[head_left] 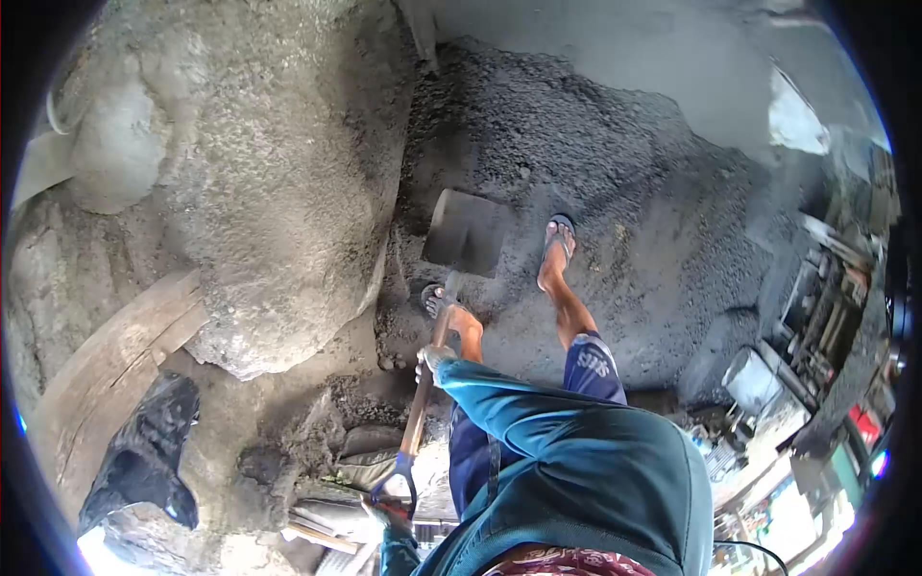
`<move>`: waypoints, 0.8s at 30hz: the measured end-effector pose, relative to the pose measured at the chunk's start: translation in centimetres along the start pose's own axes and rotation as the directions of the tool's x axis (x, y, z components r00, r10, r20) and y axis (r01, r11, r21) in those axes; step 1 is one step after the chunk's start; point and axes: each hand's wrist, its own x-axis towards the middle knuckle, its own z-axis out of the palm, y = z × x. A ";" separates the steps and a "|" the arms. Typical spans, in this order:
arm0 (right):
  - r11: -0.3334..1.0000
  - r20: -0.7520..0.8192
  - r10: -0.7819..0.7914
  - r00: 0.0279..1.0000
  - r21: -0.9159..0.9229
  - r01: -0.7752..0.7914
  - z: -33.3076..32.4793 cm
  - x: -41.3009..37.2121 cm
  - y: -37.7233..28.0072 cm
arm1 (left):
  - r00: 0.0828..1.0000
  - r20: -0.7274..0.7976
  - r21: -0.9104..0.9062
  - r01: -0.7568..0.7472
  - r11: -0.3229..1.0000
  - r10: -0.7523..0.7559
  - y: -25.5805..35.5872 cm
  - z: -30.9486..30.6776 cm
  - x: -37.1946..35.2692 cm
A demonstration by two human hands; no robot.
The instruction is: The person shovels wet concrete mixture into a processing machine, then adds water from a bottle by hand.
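A shovel [418, 408] slants across the view, with its broad flat blade [468, 233] lying on the dark, gritty ground beyond my feet. My right hand [436, 358] is closed around the wooden shaft, near my left foot. Lower in the view, my left hand [386, 512] is at the blue D-shaped handle [400, 480] and looks closed on its grip; its fingers are partly hidden. Both hands look pale, perhaps gloved or dusty. My sandalled feet [556, 245] stand apart, one on either side of the lower shaft.
A large grey-brown mound [279, 192] rises on the left, by a curved wooden beam [125, 350] and a black sheet or bag [149, 451]. Loose dark gravel [595, 125] spreads ahead. On the right are a whitish bucket [751, 381] and stacked lengths of wood [826, 307].
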 end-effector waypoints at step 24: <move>0.604 -0.202 -0.650 0.732 0.448 0.659 -23.3 -21.6 -26.2 | 0.801 0.599 0.294 -0.207 0.933 -0.011 0.5 30.8 -3.9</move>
